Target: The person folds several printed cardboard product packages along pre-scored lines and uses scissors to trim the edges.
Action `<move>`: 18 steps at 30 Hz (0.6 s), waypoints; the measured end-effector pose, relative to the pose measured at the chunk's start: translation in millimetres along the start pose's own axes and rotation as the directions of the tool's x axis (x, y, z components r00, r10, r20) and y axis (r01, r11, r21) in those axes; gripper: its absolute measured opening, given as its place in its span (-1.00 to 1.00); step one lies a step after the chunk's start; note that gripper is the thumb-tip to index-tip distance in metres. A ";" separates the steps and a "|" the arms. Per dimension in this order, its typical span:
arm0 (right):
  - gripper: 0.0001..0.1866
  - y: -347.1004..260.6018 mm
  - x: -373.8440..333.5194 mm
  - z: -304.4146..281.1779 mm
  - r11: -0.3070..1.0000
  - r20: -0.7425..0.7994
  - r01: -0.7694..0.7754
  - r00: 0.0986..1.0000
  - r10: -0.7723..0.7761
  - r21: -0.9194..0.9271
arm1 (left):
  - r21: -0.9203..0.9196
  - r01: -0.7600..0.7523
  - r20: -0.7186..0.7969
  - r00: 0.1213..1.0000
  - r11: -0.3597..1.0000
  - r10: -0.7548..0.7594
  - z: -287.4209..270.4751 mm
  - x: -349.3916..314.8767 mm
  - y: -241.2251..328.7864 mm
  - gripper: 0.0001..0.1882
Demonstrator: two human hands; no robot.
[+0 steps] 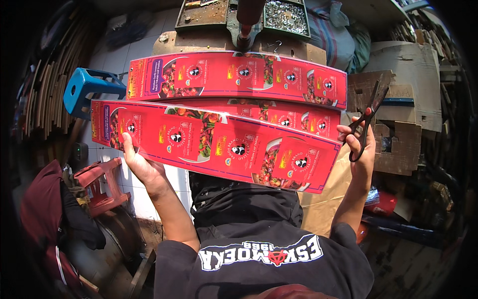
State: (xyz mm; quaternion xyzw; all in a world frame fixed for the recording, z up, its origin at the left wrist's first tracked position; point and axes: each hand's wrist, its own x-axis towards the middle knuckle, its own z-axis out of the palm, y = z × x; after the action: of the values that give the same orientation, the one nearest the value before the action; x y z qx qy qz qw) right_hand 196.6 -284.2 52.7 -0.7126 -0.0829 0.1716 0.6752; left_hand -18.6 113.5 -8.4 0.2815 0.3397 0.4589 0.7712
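Note:
A long red printed sheet [199,137] with food pictures and round panda emblems stretches across in front of me, tilted down to the right. My left hand [142,162] grips its lower left edge, thumb on top and the other fingers hidden beneath. My right hand [359,142] has its fingers in the handles of dark scissors [372,107], whose blades point up and away. That hand is beside the sheet's right end; whether it also pinches the sheet I cannot tell. Behind lie similar red sheets [219,74], one partly covered by the held one.
Beyond the sheets stands a dark metal post [245,40] on a wooden bench [167,45], between a tray [203,22] and another of small shiny metal parts [286,20]. A blue stool [74,92] and a red stool [107,199] are at left; cardboard [398,144] is at right.

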 end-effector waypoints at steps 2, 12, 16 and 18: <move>-0.35 3.9 -11.3 9.4 0.992 0.018 -0.042 0.999 0.040 0.122 | -0.005 -0.005 -0.004 1.000 1.000 0.005 -0.2 2.5 0.5 -0.60; -0.43 6.2 -19.5 39.7 0.947 0.028 -0.024 0.999 0.016 0.319 | 0.026 -0.030 -0.017 0.999 0.999 0.030 0.9 12.6 1.8 -0.56; -0.48 6.2 -7.3 51.8 0.965 -0.018 -0.022 0.999 0.028 0.262 | 0.057 -0.064 -0.007 0.998 0.996 0.064 -2.0 23.4 1.9 -0.57; -0.50 6.2 0.0 56.6 0.969 -0.043 -0.011 0.999 0.022 0.249 | 0.072 -0.069 -0.017 0.997 0.995 0.070 0.5 26.0 1.9 -0.57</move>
State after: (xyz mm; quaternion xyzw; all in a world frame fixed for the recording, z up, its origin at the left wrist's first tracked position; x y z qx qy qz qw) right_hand 175.7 -231.8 44.9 -0.6268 -0.0395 0.1700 0.7594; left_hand -10.1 137.6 -13.6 0.3161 0.3532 0.4758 0.7409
